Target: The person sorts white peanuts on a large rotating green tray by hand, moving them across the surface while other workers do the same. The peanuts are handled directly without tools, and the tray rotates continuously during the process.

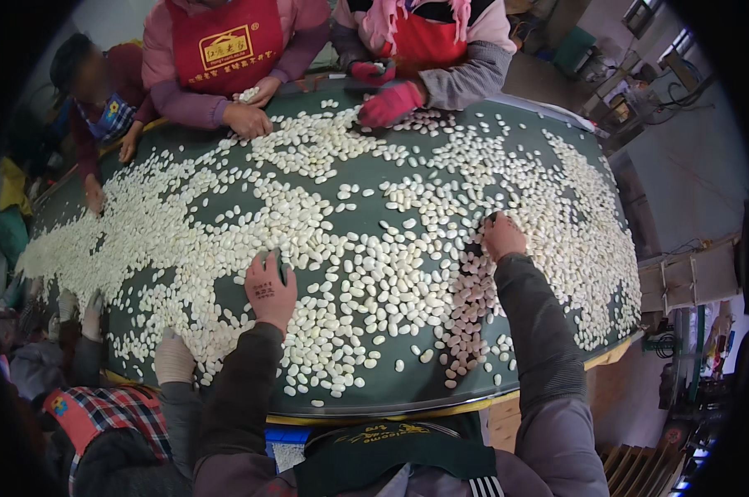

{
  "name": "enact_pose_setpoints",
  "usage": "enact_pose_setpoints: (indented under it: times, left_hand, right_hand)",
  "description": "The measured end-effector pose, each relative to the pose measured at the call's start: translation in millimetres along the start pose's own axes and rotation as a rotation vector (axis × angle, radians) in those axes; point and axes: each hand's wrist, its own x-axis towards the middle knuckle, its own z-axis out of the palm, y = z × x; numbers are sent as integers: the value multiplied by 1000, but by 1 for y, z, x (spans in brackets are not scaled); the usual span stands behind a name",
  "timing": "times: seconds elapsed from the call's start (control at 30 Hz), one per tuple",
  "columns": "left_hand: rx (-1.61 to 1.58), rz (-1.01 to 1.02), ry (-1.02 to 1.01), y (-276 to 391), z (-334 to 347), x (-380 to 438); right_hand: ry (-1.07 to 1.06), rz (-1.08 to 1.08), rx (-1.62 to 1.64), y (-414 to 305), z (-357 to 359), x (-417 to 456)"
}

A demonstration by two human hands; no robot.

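White beans (pixel 399 282) lie loose, mostly in a single layer, over a dark green table surface (pixel 365 214). My left hand (pixel 270 292), in a pinkish glove bearing print, rests palm down over beans left of centre. Its thumb stands apart from the fingers, and no held bean shows. Farther right, my right hand (pixel 505 236) reaches in among the beans with bent fingers. Its dark fingertips touch the bean layer, but whether they pinch a bean is hidden. A shaded band of beans lies beneath and left of my right forearm.
Across the table, one person holds beans in a bare hand (pixel 259 93); another wears pink gloves (pixel 392 104). A third person's hand (pixel 95 194) is at the far left. Close to my left forearm is a co-worker's pale-gloved hand (pixel 174 358). A blue container (pixel 287 435) stands below the near edge.
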Motion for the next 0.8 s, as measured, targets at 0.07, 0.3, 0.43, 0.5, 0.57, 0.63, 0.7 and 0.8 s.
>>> enact_pose_setpoints:
  times: [0.07,0.3,0.43,0.5,0.57,0.63,0.7,0.8]
  left_hand:
    - [-8,-25,-2,5,2,7]
    - [17,-26,-13,-7,3,12]
    - [-11,-6,-25,-2,1,15]
    - [-26,-12,-41,-3,3,14]
    - [-7,-25,-46,-7,4,13]
    - [-4,-44,-60,-8,0,12]
    - [-24,-40,-54,-8,0,12]
    - [-29,-28,-41,-5,1,14]
  right_hand:
    - [-53,-11,-181,-9,5,20]
    - [-149,-115,38,-5,28,33]
    - [-53,-146,24,4,34,27]
    - [65,-173,141,2,35,20]
    - [110,-289,740,-6,38,1]
    - [-217,-211,1155,-23,13,-57]
    - [-431,-149,1630,-38,19,-115]
    - [-642,82,1792,-54,52,-183]
